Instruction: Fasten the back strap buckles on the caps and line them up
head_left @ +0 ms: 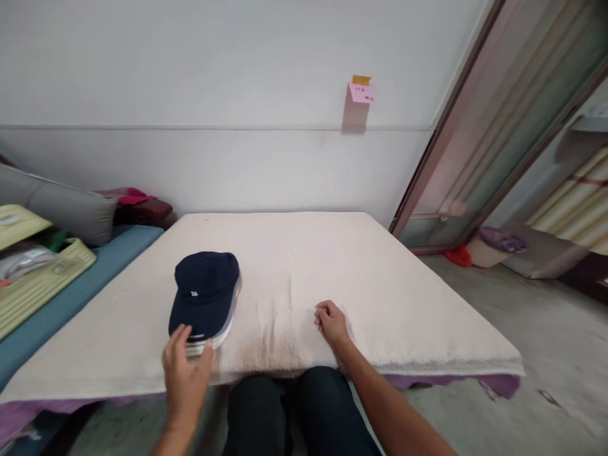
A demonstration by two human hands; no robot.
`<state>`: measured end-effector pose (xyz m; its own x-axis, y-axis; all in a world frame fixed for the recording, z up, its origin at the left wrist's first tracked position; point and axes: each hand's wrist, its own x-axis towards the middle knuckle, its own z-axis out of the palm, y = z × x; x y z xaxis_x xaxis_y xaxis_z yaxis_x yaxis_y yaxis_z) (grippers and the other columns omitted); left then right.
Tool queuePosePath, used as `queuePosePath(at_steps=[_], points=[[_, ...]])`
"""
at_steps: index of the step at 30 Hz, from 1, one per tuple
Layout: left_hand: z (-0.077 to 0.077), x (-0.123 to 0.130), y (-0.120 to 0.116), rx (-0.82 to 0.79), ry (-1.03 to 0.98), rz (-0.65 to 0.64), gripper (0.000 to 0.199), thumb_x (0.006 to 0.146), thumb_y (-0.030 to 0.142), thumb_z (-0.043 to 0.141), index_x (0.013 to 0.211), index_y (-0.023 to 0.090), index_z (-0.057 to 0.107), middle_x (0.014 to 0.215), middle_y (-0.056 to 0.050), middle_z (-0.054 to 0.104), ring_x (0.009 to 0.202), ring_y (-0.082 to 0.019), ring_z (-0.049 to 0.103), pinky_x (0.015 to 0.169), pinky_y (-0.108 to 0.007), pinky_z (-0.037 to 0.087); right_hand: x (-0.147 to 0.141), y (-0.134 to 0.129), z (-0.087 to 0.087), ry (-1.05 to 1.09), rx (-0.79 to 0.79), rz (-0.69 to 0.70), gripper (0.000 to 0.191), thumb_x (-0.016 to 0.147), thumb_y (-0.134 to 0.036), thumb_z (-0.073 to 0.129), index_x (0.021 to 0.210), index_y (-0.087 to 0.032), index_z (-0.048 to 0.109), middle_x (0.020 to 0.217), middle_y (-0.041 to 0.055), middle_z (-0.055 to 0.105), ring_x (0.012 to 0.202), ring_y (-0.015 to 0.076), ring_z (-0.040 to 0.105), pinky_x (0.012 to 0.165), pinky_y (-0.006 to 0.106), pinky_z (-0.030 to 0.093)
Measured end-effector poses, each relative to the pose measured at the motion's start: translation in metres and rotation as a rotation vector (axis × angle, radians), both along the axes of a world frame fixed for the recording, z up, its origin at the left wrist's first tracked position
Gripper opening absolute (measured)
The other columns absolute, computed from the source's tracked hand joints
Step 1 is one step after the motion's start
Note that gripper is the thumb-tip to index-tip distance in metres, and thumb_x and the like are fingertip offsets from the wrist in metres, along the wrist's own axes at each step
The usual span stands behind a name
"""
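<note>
On cloth (304, 253), navy cap (205, 285), brim (192, 318) nearest, long axis near-to-far, left hand (185, 370) open, right hand (332, 321) curled

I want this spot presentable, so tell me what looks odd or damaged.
The white cover has brownish streaks by the middle of its front edge, probably a stain or wear. The pink note on the wall seems to be lifting away, as its shadow falls below. The stacked caps look fine.

No text can be read: the marks on the navy cap (205, 278) and pink note (362, 93) are too small.
</note>
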<state>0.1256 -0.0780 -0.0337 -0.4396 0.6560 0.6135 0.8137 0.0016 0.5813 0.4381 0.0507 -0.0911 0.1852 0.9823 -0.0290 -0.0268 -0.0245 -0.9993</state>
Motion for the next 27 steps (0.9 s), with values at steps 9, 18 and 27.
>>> queuePosePath(at_steps=[9, 18, 27], points=[[-0.021, 0.164, -0.039, -0.361, 0.188, -0.609, 0.017, 0.091, 0.025, 0.046, 0.086, 0.024, 0.063, 0.081, -0.004, 0.069, 0.078, -0.021, 0.065, 0.075, -0.033, 0.048, 0.009, -0.009, -0.001, -0.087, 0.097, 0.087, 0.013, 0.069, -0.022, 0.047, 0.078, -0.02, 0.056, 0.056, -0.0049, 0.053, 0.049, 0.0133, 0.054, 0.048, 0.023, 0.041], [-0.006, 0.192, -0.008, -0.564, 0.114, -0.536, 0.024, 0.091, 0.031, 0.041, 0.083, 0.024, 0.062, 0.077, -0.002, 0.069, 0.074, -0.019, 0.064, 0.074, -0.028, 0.046, 0.019, -0.014, -0.006, -0.058, 0.119, 0.188, 0.012, 0.074, -0.02, 0.045, 0.082, -0.021, 0.055, 0.059, -0.0054, 0.054, 0.051, 0.0124, 0.056, 0.05, 0.022, 0.042], [-0.002, 0.207, -0.008, -0.589, 0.039, -0.503, 0.024, 0.09, 0.03, 0.04, 0.082, 0.023, 0.061, 0.075, -0.002, 0.068, 0.072, -0.018, 0.063, 0.071, -0.026, 0.044, 0.021, -0.015, -0.002, -0.043, 0.115, 0.207, 0.012, 0.075, -0.021, 0.046, 0.082, -0.02, 0.056, 0.059, -0.0047, 0.055, 0.051, 0.0127, 0.056, 0.051, 0.023, 0.041]])
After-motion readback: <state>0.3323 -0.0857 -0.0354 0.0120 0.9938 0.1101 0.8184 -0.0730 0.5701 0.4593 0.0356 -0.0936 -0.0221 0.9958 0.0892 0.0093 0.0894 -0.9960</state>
